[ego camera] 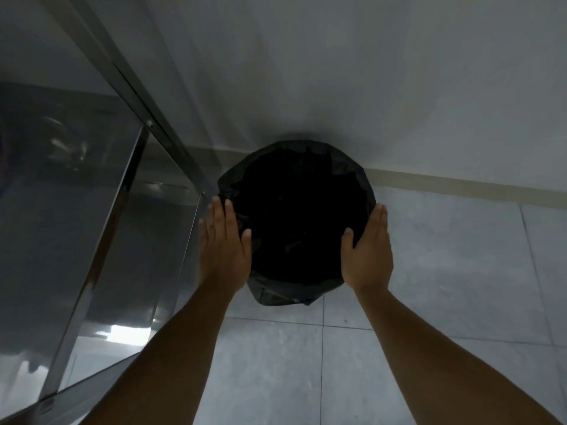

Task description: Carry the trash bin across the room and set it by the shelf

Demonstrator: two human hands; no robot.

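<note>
Because the bin (pixel 296 222) is round and shows no handle, the person clasps it from both sides: the left hand (pixel 222 243) lies flat on its left flank, fingers straight, thumb hooked over the rim, and the right hand (pixel 368 250) mirrors it on the other side. The black liner (pixel 276 294) bunches under the near rim. The bin sits close against the wall (pixel 337 72), beside the steel shelf (pixel 92 194) on its left; whether it rests on the floor (pixel 429 271) is hard to tell.
</note>
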